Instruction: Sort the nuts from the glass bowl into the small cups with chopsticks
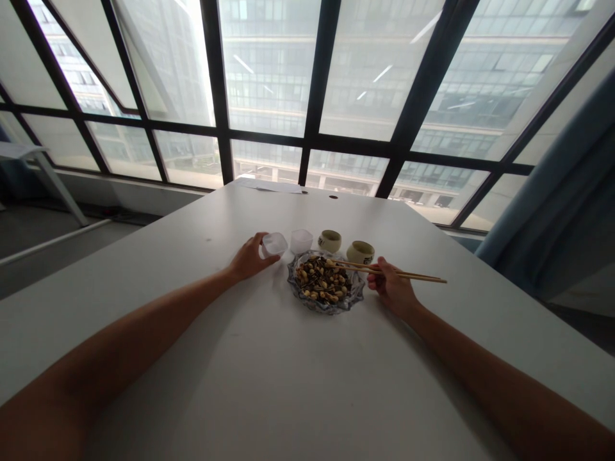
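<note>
A glass dish [353, 296] full of mixed nuts and dark seeds [323, 279] sits in the middle of the white table [269, 378]. My left hand [248, 257] is closed around a small clear plastic cup [274, 243], tilted, just left of the dish. My right hand [391, 288] grips a pair of wooden chopsticks [408, 274], their tips lying over the dish. A second clear cup [301, 240] and two cream ceramic cups [330, 240] [360, 251] stand in a row behind the dish.
A sheet of paper [270, 186] lies at the table's far edge by the large windows [307, 83]. A blue curtain [562, 192] hangs at the right. Another table's corner [22, 152] shows at far left.
</note>
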A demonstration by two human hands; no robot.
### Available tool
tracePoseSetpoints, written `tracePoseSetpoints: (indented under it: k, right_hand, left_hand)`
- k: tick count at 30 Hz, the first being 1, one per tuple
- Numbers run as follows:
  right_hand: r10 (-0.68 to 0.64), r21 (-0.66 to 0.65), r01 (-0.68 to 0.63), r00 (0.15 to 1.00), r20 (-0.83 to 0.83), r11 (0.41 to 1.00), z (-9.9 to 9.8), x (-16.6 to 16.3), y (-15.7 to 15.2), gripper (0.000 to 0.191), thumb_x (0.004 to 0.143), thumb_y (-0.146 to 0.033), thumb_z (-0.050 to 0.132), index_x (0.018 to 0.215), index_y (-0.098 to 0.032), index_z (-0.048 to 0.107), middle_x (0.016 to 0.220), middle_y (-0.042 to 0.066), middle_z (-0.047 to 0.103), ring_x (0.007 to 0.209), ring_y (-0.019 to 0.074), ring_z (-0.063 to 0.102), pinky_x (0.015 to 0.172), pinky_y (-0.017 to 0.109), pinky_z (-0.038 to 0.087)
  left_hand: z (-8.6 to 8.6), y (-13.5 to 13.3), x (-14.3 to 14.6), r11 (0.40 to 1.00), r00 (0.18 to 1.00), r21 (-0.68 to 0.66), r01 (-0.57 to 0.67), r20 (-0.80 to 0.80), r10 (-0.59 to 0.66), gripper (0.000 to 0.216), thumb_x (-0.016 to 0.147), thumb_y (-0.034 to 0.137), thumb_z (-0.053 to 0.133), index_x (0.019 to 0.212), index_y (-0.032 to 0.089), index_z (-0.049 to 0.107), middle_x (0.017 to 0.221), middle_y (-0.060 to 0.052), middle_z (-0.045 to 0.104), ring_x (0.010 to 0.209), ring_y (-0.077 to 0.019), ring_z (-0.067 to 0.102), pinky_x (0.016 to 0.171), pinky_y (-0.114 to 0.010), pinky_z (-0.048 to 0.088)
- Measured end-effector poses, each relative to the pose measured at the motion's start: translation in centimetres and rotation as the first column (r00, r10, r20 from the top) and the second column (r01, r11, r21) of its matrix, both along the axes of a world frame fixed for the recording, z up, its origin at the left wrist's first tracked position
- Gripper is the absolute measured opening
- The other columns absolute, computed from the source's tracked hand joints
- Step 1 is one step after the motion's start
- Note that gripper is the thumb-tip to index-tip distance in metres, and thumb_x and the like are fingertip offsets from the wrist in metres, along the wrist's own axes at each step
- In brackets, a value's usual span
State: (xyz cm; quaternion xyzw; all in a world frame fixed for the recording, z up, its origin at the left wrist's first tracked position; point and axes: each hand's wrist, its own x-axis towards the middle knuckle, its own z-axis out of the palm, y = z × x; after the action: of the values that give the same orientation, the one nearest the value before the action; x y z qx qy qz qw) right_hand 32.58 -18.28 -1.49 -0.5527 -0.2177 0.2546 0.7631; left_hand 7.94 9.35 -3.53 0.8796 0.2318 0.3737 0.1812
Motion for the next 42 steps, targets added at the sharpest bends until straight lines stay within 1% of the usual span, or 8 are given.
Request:
tracePoseSetpoints:
  k: [5,9,13,19,26,30,36,42]
  right_hand:
    - [0.108,-0.035,-0.110,0.993,-0.039,0.993,0.2,-0.3,-0.1,0.036,0.071,-0.046,0.084,0.064,-0.016,0.066,0.046,0.000,0.060,0.038,0.0088,0.051,0.034,0.018,0.043]
    - [0.175,-0.057,-0.178,0.983,-0.059,0.982,0.5,-0.8,-0.2,0.038,0.067,-0.046,0.088,0.060,-0.016,0.065,0.045,-0.002,0.058,0.038,0.0073,0.050,0.033,0.016,0.040]
    - [0.180,-0.065,-0.185,0.981,-0.073,0.981,0.6,-1.0,-0.2,0.040,0.062,-0.047,0.090,0.059,-0.016,0.064,0.045,-0.003,0.057,0.037,0.0070,0.049,0.031,0.016,0.039]
    - [0.214,-0.066,-0.215,0.977,-0.017,0.975,0.4,-0.8,-0.3,0.040,0.066,-0.048,0.087,0.062,-0.016,0.064,0.045,-0.003,0.056,0.037,0.0078,0.050,0.033,0.017,0.041]
    - [0.191,-0.076,-0.194,0.981,-0.045,0.978,0.3,-0.8,-0.1,0.042,0.061,-0.050,0.088,0.060,-0.016,0.065,0.042,-0.003,0.055,0.035,0.0075,0.048,0.032,0.017,0.040]
    - [0.203,-0.061,-0.204,0.979,-0.032,0.977,0.1,-0.8,-0.1,0.045,0.061,-0.055,0.088,0.062,-0.015,0.065,0.042,-0.003,0.055,0.035,0.0070,0.048,0.032,0.016,0.041]
    - [0.194,-0.042,-0.194,0.981,-0.014,0.980,-0.3,-0.6,0.0,0.046,0.060,-0.056,0.087,0.064,-0.016,0.065,0.043,-0.002,0.057,0.035,0.0085,0.049,0.032,0.018,0.041]
    - [0.118,0.027,-0.117,0.993,-0.018,0.993,-0.7,-0.2,0.1,0.044,0.061,-0.055,0.088,0.066,-0.017,0.065,0.048,-0.001,0.060,0.040,0.0097,0.053,0.034,0.019,0.043]
  left_hand:
    - [0.5,-0.6,-0.3,0.992,1.000,0.129,0.015,0.020,-0.018,0.062,0.074,0.041,0.074,0.126,0.020,0.049,0.122,-0.013,0.064,0.113,-0.0302,0.061,0.097,-0.046,0.051]
    - [0.9,-1.0,-0.5,0.964,0.995,0.256,0.065,0.054,-0.081,0.057,0.075,0.030,0.072,0.126,0.021,0.049,0.131,-0.012,0.062,0.124,-0.0288,0.056,0.106,-0.045,0.046]
    - [1.2,-1.3,-0.6,0.951,0.995,0.295,0.087,0.021,-0.098,0.051,0.077,0.027,0.069,0.124,0.021,0.050,0.135,-0.011,0.061,0.127,-0.0275,0.053,0.108,-0.045,0.042]
    - [1.4,-1.7,-0.6,0.984,0.997,0.177,-0.002,-0.081,0.016,0.060,0.074,0.039,0.074,0.127,0.024,0.052,0.129,-0.011,0.064,0.121,-0.0319,0.058,0.106,-0.047,0.043]
    - [1.3,-0.5,-0.7,0.979,0.974,-0.119,-0.166,-0.175,0.144,0.079,0.072,0.066,0.069,0.132,0.019,0.050,0.102,-0.011,0.070,0.092,-0.0318,0.069,0.083,-0.043,0.053]
    - [2.3,0.6,-0.6,0.975,0.974,-0.164,-0.150,-0.193,0.117,0.096,0.068,0.075,0.067,0.140,0.018,0.041,0.113,-0.014,0.069,0.103,-0.0327,0.067,0.087,-0.044,0.052]
    - [5.3,-0.2,3.0,0.998,0.968,0.023,-0.063,-0.243,0.067,0.082,0.078,0.074,0.058,0.137,0.019,0.045,0.131,-0.017,0.064,0.124,-0.0368,0.057,0.103,-0.053,0.041]
    - [6.6,-0.8,8.8,1.000,0.898,-0.013,-0.021,-0.441,0.013,0.095,0.068,0.070,0.069,0.143,0.018,0.040,0.130,-0.022,0.064,0.120,-0.0418,0.060,0.098,-0.055,0.042]
